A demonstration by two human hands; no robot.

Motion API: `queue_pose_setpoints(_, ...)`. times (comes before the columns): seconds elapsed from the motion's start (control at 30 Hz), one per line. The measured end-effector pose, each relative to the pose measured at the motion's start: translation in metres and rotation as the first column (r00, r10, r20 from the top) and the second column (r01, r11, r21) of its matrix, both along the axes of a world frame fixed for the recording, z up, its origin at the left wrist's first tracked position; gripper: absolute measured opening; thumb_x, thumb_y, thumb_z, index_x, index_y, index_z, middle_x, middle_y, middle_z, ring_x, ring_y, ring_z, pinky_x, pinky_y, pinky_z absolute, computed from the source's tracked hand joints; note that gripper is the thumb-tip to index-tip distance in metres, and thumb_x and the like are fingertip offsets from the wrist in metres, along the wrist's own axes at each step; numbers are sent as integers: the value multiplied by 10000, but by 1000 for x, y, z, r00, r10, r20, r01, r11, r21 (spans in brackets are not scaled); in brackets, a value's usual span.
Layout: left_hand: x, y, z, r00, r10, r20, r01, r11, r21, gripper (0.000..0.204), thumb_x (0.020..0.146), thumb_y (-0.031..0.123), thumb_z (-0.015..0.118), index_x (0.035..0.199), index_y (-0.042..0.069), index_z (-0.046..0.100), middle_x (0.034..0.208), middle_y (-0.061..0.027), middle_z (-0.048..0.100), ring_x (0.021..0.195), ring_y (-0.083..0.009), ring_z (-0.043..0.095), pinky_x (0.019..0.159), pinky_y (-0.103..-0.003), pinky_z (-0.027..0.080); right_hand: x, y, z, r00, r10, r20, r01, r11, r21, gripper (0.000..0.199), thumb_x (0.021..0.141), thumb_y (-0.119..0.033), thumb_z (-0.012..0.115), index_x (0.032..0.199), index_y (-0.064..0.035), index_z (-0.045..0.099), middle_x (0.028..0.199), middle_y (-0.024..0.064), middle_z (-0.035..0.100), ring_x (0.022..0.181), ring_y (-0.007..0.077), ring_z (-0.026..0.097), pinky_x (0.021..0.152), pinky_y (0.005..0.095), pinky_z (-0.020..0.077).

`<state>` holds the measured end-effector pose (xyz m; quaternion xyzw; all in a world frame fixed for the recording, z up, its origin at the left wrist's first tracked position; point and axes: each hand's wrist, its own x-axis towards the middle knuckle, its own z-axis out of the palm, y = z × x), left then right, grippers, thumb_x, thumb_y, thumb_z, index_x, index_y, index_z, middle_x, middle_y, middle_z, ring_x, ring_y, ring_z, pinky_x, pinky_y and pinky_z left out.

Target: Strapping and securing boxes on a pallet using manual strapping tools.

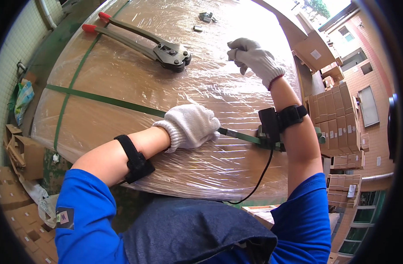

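My left hand [192,126], in a white knit glove, is closed around a green strap [118,103] that runs across a film-wrapped carton stack [126,79]. The strap comes out past its fingers and leads right to a green strapping tool [272,137], partly hidden behind my right forearm. Farther off, my right hand [254,59], also gloved, hovers over the film with fingers curled; whether anything small is in them is hidden. A hand sealer [170,55] with red-tipped handles lies at the far left. Small metal strap seals [206,17] sit near the far edge, one loose seal [197,29] apart.
A second green strap [78,70] crosses the left side of the load. Stacked cartons [336,114] stand to the right, and more boxes [23,220] at lower left. A black cable [261,178] hangs from the band on my right forearm.
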<state>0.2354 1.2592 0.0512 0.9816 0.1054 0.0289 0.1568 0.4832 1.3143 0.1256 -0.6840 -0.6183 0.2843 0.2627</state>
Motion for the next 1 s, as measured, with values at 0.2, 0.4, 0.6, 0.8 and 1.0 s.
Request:
queue_pose_setpoints(0.2,-2,-2,-2,1000,4,20,-4,1000,-21,233,915,302,673,920,70,677,854,-155,693,839,-359,713,725,-457,588,3,0,5,995,-80,-54,81,997,18,362,979,-194,691,1215,72,621,881,69,675,716,115,624,571,259,558)
queue_pose_setpoints(0.4,-5,-5,-5,997,-7,79,9,1000,-26,249,924,318,667,889,71,678,842,-156,694,818,-353,710,703,-454,584,-2,-11,-4,965,-227,129,174,927,334,342,983,-258,685,1211,-4,666,860,93,712,665,149,645,641,307,546)
queue_pose_setpoints(0.6,-7,-2,-12,979,48,200,-57,998,39,297,972,363,626,870,90,685,825,-148,672,812,-345,693,721,-445,571,-22,-42,-46,486,439,756,-592,801,-85,263,994,-191,630,1243,-122,681,959,117,702,873,266,703,785,382,576)
queue_pose_setpoints(0.8,-9,-13,-15,961,142,237,-131,989,-62,169,880,233,719,926,77,671,890,-139,643,861,-360,652,761,-476,528,-12,-58,-64,762,563,321,-564,820,-99,249,983,-187,648,1221,-116,671,1003,155,701,848,245,690,771,368,563)
queue_pose_setpoints(1.0,-15,-7,-21,941,111,318,-104,994,-40,162,851,218,720,926,83,672,886,-125,620,853,-356,637,755,-472,522,-7,-68,-85,778,473,413,-423,881,-212,229,1054,-137,512,1237,-165,648,949,36,710,790,161,667,671,303,555)
